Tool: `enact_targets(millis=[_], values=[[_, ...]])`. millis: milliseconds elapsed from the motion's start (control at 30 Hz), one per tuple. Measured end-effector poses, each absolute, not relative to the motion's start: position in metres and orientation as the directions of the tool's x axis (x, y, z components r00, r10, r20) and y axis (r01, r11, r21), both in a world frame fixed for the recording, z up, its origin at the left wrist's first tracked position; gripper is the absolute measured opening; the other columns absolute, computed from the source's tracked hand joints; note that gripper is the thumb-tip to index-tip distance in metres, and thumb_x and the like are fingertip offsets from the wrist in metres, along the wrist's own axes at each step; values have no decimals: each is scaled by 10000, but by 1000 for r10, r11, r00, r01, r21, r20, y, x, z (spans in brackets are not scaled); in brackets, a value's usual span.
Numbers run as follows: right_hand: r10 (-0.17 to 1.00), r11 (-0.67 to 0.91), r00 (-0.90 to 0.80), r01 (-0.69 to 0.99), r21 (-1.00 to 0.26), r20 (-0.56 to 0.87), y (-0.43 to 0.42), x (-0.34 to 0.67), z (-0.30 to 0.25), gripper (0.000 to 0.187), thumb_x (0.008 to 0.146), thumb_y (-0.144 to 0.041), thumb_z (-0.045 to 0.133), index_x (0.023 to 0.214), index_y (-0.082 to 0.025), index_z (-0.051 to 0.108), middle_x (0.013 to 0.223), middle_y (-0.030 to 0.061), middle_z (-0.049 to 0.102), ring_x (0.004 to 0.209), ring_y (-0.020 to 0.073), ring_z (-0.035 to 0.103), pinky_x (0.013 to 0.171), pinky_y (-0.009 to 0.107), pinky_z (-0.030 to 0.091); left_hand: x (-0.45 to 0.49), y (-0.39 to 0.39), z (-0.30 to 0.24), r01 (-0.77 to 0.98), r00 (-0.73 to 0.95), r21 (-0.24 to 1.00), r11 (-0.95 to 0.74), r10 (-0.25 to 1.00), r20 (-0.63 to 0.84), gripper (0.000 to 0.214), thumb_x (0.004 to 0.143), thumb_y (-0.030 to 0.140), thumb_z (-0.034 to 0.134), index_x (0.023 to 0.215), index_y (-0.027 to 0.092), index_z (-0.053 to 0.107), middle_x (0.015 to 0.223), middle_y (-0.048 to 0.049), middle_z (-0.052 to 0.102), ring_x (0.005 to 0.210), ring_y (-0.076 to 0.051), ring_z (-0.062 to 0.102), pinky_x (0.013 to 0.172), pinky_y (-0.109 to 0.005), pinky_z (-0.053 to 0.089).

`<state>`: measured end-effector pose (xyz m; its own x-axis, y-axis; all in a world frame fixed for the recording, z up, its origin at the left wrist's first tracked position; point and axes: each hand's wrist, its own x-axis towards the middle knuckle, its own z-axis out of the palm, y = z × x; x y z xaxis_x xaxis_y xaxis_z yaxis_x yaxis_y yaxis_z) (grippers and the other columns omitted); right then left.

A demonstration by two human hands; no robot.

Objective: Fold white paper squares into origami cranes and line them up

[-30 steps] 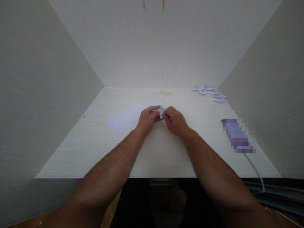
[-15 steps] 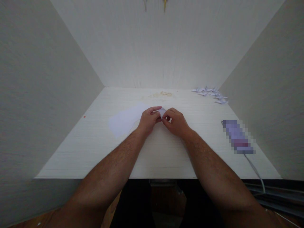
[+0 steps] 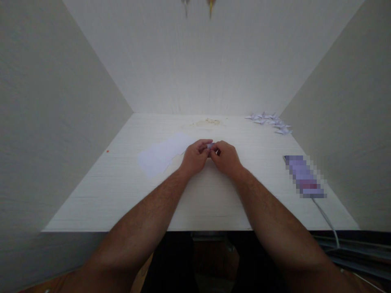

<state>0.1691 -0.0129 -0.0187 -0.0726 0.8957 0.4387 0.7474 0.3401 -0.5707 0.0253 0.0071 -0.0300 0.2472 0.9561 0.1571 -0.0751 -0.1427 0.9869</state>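
A small folded piece of pale lilac paper [image 3: 210, 145] is pinched between both of my hands over the middle of the white table [image 3: 128, 187]. My left hand [image 3: 194, 156] grips its left side with fingers curled. From the right, my right hand [image 3: 225, 157] closes on it with thumb and fingertips. Most of the paper is hidden by my fingers. A flat white sheet [image 3: 161, 154] lies on the table just left of my left hand.
Several small folded lilac paper pieces [image 3: 270, 121] lie in the back right corner. A blurred-out flat object [image 3: 304, 176] with a white cable [image 3: 326, 217] rests near the right wall. White walls enclose the table on three sides. A brownish stain [image 3: 207, 121] marks the back.
My hands have closed tighter on the paper piece and dropped slightly toward the table, so less of the paper shows than before.
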Motion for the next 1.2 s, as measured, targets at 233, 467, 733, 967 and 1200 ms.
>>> enact_targets(millis=[233,467,733,967,1200], values=[[928,244,-6,765,-596,372,-18,166,-12,107,806,-239,565,704,-211,544,645,2,599,573,137,488,551,275,329,25,5,-29,102,250,952,-290,933,258,306,822,160,580,1118,176,655,1046,-93,719,889,-165,692,799,-312,574],[920,184,40,835,-519,391,-23,166,-3,100,784,-233,555,694,-220,515,643,14,592,576,151,471,544,286,300,24,3,-24,239,281,897,-371,911,302,255,825,190,585,1070,196,656,955,-72,724,801,-151,667,698,-261,544],[898,162,57,878,-449,436,-25,166,2,115,892,-288,477,843,-204,539,765,56,640,626,174,520,571,299,315,23,5,-26,324,207,873,-365,928,311,301,807,205,619,1100,209,686,852,-45,730,726,-134,647,727,-263,533],[910,212,-13,874,-437,414,-22,170,-3,168,903,-351,506,912,-202,582,859,54,676,731,178,576,638,288,359,23,6,-29,305,254,869,-389,913,320,403,800,194,618,1202,177,652,967,-67,749,811,-146,686,755,-276,557],[903,205,61,807,-553,424,-18,169,-11,132,863,-297,522,841,-211,620,750,17,669,663,161,565,612,281,357,24,1,-25,404,201,841,-361,931,304,340,782,128,586,1087,210,713,902,-30,755,804,-148,691,774,-280,556]])
